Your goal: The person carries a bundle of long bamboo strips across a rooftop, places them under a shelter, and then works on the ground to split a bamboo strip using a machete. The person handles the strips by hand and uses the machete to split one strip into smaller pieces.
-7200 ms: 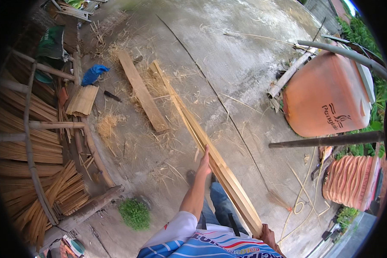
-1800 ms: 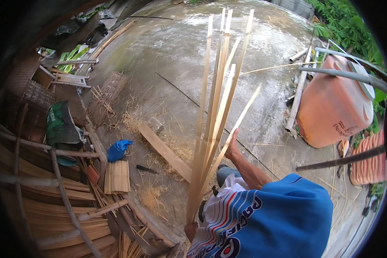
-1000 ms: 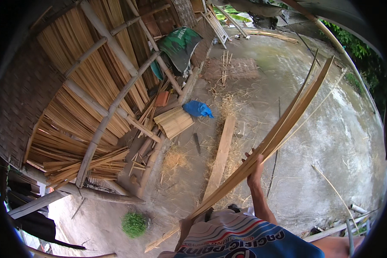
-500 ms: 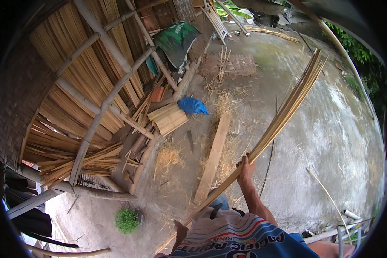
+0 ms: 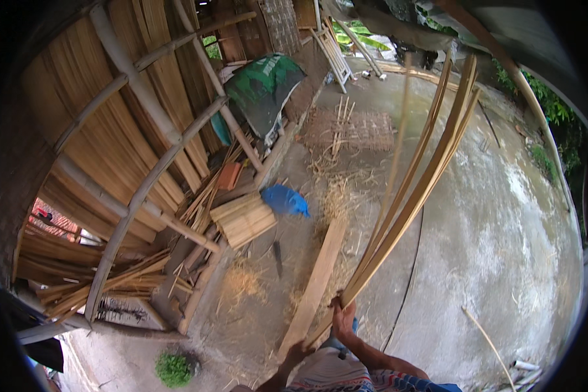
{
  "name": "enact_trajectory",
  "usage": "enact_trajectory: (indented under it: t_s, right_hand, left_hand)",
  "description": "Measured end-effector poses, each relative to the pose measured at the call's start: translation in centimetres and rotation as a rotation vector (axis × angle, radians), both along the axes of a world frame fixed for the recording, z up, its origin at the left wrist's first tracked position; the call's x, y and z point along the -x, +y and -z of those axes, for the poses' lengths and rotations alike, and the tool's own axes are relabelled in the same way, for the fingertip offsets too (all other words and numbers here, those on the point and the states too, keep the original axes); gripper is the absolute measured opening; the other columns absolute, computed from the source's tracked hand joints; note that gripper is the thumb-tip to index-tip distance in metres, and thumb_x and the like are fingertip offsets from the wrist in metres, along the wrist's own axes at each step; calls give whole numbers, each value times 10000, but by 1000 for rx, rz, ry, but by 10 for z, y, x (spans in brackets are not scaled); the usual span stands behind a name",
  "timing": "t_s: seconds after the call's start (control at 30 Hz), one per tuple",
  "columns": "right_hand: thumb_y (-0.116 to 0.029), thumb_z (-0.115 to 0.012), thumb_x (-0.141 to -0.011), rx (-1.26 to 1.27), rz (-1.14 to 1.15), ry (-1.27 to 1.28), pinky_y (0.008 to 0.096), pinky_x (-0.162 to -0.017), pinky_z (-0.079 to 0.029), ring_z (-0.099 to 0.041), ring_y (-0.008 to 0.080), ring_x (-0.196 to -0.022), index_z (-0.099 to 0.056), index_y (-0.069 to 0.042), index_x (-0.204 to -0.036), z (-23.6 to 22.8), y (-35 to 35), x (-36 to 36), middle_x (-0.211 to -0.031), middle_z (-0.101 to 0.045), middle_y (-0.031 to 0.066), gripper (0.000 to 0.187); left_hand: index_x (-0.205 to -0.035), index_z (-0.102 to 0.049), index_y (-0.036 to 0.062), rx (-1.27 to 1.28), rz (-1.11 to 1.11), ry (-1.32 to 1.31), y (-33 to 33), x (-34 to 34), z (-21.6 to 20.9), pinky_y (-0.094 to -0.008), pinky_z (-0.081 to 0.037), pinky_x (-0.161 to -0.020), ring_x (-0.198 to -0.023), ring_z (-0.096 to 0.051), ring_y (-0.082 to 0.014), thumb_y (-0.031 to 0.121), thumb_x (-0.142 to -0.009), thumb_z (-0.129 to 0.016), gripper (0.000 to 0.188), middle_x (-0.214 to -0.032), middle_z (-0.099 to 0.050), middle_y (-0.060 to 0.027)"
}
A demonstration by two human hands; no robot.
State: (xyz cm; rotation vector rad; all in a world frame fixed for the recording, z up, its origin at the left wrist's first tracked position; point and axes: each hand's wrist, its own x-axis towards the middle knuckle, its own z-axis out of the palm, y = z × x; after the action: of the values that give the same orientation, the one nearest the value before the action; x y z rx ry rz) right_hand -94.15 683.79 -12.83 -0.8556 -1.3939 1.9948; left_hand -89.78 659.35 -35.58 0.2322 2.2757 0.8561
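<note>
Fingers wrapped round it, my right hand (image 5: 343,319) grips a bundle of long, thin bamboo strips (image 5: 400,223) near its lower part. The strips slant up and away to the right, and their far ends are spread apart; one thin strip on the left is blurred. Lower down and to the left, my left hand (image 5: 298,354) is closed at the bundle's near end, close to my body. Its fingers show only in part. Beneath the strips, a flat wooden plank (image 5: 315,287) lies lengthwise on the ground.
On the left, a bamboo-pole frame (image 5: 158,173) stands before many upright strips (image 5: 91,124). Beside it are a short slat bundle (image 5: 244,219), a blue plastic bag (image 5: 285,200) and a blade-like tool (image 5: 277,259). A woven mat (image 5: 366,129) and shavings (image 5: 336,196) lie ahead.
The bundle's far ends have fanned apart, where they were close together before. My right hand has come lower and nearer my left hand and body. The view has shifted slightly.
</note>
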Motion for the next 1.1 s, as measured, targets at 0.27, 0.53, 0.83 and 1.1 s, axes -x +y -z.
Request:
enact_trajectory:
  t_s: [0.27, 0.53, 0.83, 1.1]
  right_hand:
    - [-109, -620, -920, 95, -89, -31, 322, -651, -543, -606, 165, -736, -488, -44, -1199, 10, 130, 118, -849, -554, 58, 315]
    - [-325, -737, -913, -21, -300, -81, 314, -737, -498, -564, 147, -891, -412, -23, -1255, -47, 239, 234, -1013, -542, 69, 560]
    - [-433, -571, -997, 182, -781, -145, 468, -1041, -446, -493, 234, -1294, -295, -148, -1513, -53, 327, 282, -1432, -462, 105, 651]
    - [-377, -632, -970, 442, -679, -159, 385, -878, -577, -680, 249, -1024, -460, -52, -1357, 11, 441, 409, -1173, -652, 111, 534]
  left_hand:
    - [-1222, -588, 60, -258, -74, -127, 100, 78, 1, -444, -494, -846, -1003, -639, -338, 516, -835, -722, 613, -1032, -664, -182]
    - [-1207, -611, 92, -237, -137, -4, 227, 181, -172, -445, -535, -779, -960, -695, -321, 497, -861, -717, 543, -992, -702, -198]
    - [-1010, -744, 11, -353, -173, -582, 325, 289, -191, -366, -545, -670, -744, -715, -238, 629, -876, -639, 641, -832, -732, -152]
    - [-1063, -695, -90, -414, -209, -561, 475, 416, -226, -367, -505, -720, -816, -667, -220, 625, -895, -616, 739, -898, -715, -166]
